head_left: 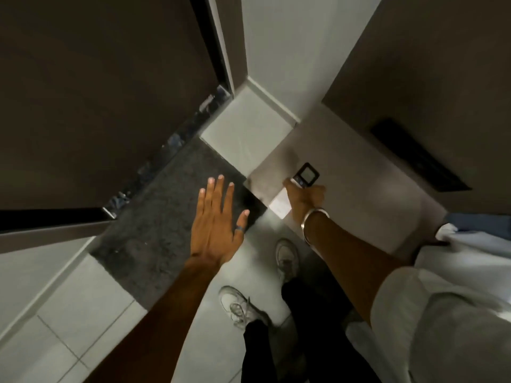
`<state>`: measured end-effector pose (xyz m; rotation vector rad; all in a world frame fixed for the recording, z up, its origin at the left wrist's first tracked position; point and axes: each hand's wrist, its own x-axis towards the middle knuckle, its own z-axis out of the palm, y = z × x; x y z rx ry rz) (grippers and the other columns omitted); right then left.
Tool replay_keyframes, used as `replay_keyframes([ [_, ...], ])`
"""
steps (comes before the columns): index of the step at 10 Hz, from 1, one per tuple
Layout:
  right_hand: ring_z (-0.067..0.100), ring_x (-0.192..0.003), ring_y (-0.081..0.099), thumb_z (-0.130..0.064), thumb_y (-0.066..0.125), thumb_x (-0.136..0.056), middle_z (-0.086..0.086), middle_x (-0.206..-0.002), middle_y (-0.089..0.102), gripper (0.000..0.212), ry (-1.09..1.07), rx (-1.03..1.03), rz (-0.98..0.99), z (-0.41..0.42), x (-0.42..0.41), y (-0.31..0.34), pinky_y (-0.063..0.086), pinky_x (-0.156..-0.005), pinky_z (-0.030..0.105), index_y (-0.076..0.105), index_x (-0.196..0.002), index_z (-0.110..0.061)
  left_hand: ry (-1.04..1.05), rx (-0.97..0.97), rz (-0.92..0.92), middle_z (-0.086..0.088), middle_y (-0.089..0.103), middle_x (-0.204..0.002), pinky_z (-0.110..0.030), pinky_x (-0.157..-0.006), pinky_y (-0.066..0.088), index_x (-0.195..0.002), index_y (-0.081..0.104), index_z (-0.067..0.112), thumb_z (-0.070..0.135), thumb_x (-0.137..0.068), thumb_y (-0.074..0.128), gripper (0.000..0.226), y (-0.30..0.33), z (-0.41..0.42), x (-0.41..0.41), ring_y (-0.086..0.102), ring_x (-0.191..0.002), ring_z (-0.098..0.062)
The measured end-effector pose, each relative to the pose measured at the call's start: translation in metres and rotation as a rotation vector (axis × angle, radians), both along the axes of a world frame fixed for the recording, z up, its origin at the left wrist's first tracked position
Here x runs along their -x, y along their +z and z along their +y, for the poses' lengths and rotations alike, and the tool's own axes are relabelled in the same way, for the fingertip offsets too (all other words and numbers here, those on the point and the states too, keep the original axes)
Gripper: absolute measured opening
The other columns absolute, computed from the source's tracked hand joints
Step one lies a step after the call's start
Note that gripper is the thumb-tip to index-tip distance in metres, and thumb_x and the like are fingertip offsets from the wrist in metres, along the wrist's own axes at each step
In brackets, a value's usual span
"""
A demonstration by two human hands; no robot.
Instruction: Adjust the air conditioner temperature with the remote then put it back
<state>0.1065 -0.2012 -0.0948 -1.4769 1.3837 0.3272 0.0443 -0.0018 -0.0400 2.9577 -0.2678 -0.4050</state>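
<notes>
My right hand [304,200] is closed around the lower part of the remote [305,176], a small dark unit with a grey screen that sticks out above my fist. A metal bangle circles that wrist. The remote is held over a pale surface near a wall corner. To the left, my left hand [217,222] hovers flat with fingers spread and holds nothing; a blue ring sits on one finger. No air conditioner is in view.
A dark doormat [154,225] lies on the tiled floor below my left hand, beside a dark door [96,92]. A black slot [417,158] is set in the dark panel at the right. My two white shoes [287,255] stand on the tiles. White bedding [464,261] lies at right.
</notes>
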Motion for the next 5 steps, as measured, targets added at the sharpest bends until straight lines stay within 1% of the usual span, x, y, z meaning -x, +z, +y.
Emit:
replay_keyframes([
  [1,0.027,-0.103,0.070,-0.025,0.095,-0.068,0.015,-0.134,0.066,0.084,0.027,0.033,-0.017,0.006,-0.030,-0.059,0.064,-0.092,0.045,0.049,-0.136,-0.005,0.047,-0.025,0.044,-0.017,0.003,-0.175,-0.046,-0.133,0.000,-0.165,0.014,0.010,0.056,-0.106,0.025,0.075,-0.054,-0.005,-0.008,-0.006,-0.162,-0.030],
  [2,0.031,-0.111,0.070,-0.032,0.093,-0.069,0.014,-0.138,0.062,0.089,0.081,0.078,-0.014,0.011,-0.034,-0.084,0.060,-0.090,0.035,0.045,-0.140,-0.006,0.040,-0.030,0.079,-0.016,0.001,-0.175,-0.046,-0.133,0.000,-0.165,0.012,0.010,0.056,-0.106,0.024,0.075,-0.076,-0.008,-0.006,-0.008,-0.162,-0.030],
  [3,0.033,-0.116,0.068,-0.042,0.088,-0.071,0.013,-0.139,0.057,0.090,0.119,0.131,-0.011,0.014,-0.035,-0.105,0.050,-0.081,0.031,0.041,-0.140,-0.007,0.066,0.000,0.118,-0.015,0.002,-0.175,-0.049,-0.133,0.002,-0.165,0.013,0.011,0.057,-0.106,0.022,0.075,-0.083,-0.011,-0.005,-0.007,-0.162,-0.030],
  [4,0.034,-0.123,0.064,-0.052,0.082,-0.078,0.015,-0.143,0.054,0.091,0.148,0.207,0.048,0.016,-0.033,-0.101,0.052,-0.086,0.036,0.039,-0.144,-0.006,0.105,0.010,0.115,-0.015,0.003,-0.175,-0.050,-0.133,0.002,-0.165,0.014,0.011,0.056,-0.106,0.024,0.075,-0.075,-0.017,-0.002,-0.005,-0.162,-0.031],
  [5,0.037,-0.138,0.053,-0.055,0.062,-0.097,0.020,-0.155,0.048,0.083,0.309,0.321,-0.031,0.030,-0.014,-0.057,0.045,-0.112,0.046,0.037,-0.155,-0.002,0.135,0.074,0.039,-0.015,0.006,-0.175,-0.050,-0.133,0.002,-0.165,0.016,0.010,0.053,-0.106,0.028,0.074,-0.035,-0.019,0.006,-0.004,-0.162,-0.030],
])
